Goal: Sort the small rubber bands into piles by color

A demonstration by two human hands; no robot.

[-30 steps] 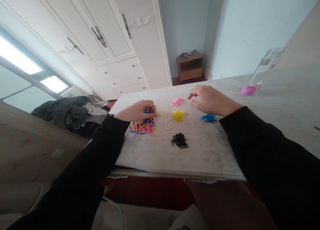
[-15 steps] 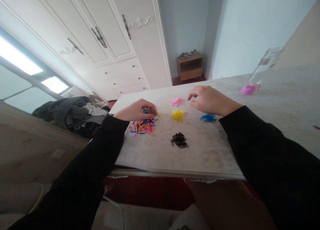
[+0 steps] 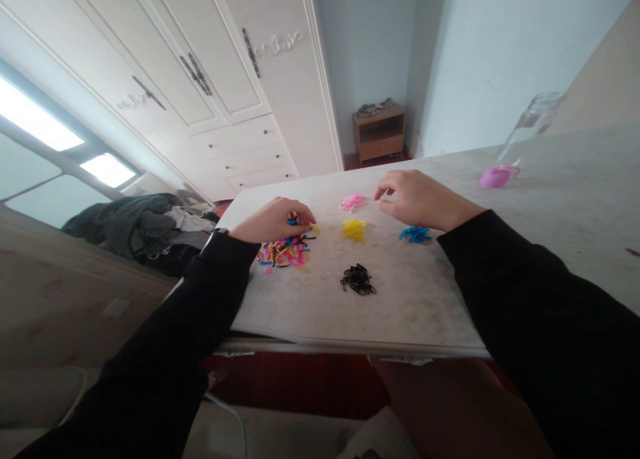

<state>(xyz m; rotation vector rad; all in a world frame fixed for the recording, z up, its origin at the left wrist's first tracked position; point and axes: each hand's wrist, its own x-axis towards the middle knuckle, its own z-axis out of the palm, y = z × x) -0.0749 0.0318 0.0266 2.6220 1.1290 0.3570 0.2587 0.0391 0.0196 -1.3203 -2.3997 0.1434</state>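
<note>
**Elastic bands: left hand picks at the mixed pile, sorted heaps untouched**

Elastic bands in mixed colours point(image 3: 286, 251) lie in a loose pile at the left of the white table point(image 3: 410, 312), just under your left hand point(image 3: 273, 220). Since a second ago the change is small: your left fingers have shifted a little over the far edge of that pile, and the few bands point(image 3: 293, 218) pinched between thumb and fingertips now sit slightly further right. Judging by this, you are partway through picking bands out of the mix, with most of the pile left to sort.

Your right hand point(image 3: 417, 198) has not moved. It hovers beside the pink heap point(image 3: 352, 202), thumb and forefinger curled close together; whether anything is held between them is too small to tell.

Counted:
- one mixed pile, by your left hand
- four single-colour heaps: pink, yellow point(image 3: 355, 229), blue point(image 3: 415, 234) near your right wrist, and black point(image 3: 358, 280) nearest you
- one clear glass jar point(image 3: 534, 120) at the far right, with one pink lid point(image 3: 495, 177) lying at its foot

The heaps lie well apart from one another, none touching.
</note>
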